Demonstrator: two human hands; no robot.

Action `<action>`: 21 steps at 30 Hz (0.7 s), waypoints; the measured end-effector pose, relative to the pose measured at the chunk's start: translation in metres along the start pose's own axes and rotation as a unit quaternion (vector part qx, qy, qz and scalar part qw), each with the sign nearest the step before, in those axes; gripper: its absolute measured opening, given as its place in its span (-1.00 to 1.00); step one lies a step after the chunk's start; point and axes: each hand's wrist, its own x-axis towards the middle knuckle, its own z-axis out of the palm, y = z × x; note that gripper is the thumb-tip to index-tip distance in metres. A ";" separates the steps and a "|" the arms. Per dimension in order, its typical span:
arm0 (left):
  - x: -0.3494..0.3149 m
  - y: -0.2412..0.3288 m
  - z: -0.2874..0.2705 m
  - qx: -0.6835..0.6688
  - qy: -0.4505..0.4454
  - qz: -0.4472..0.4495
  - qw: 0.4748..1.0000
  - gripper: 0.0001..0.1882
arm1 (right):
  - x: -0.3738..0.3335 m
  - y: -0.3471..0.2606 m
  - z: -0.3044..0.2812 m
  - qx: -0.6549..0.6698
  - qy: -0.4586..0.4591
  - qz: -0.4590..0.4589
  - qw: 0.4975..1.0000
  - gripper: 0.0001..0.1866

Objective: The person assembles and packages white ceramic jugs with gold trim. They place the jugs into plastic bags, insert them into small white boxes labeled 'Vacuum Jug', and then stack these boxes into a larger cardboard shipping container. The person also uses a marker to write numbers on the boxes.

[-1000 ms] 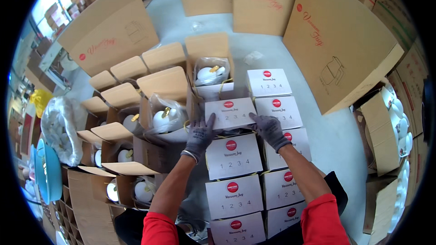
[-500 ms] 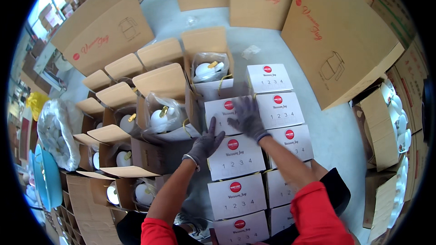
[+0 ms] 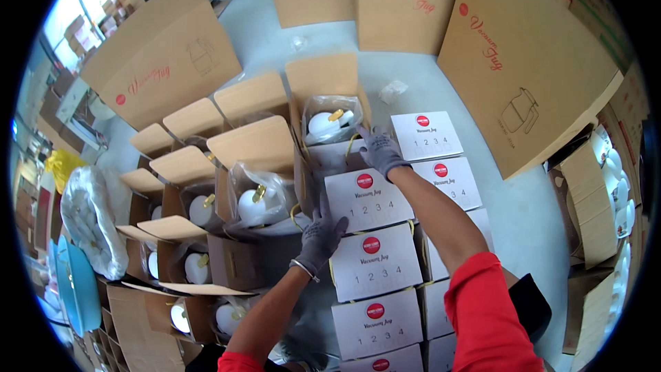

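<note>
Both my hands wear dark grey gloves. My left hand has its fingers stretched out along the left edge of a closed white jug box. Beyond that box, my right hand reaches to the right side of an open carton, fingers apart and close to its edge; whether they touch is hard to see. Inside the open carton a white vacuum jug with a gold-coloured part lies in clear plastic. A yellow cord handle hangs on the carton's front.
More open cartons with bagged jugs stand to the left. Closed white boxes form two columns at the right. Large brown cartons stand around the far side. A blue basin and a plastic sack are far left.
My right hand has moved off the closed white box and away from me to the open carton. My left hand stays beside the closed box. The whole view has shifted slightly.
</note>
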 end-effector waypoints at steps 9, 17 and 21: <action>0.090 0.015 -0.007 -0.367 0.142 -0.058 0.917 -0.32 | -0.006 0.061 -0.018 -0.264 -0.102 -0.177 0.943 -0.80; 0.137 -0.016 0.013 0.078 -0.021 0.137 0.987 -0.19 | -0.052 0.040 -0.003 -0.101 0.114 -0.066 0.986 -0.30; 0.149 0.037 -0.057 0.162 -0.225 0.019 0.961 -0.26 | -0.039 0.042 -0.028 -0.111 -0.014 -0.180 0.977 -0.23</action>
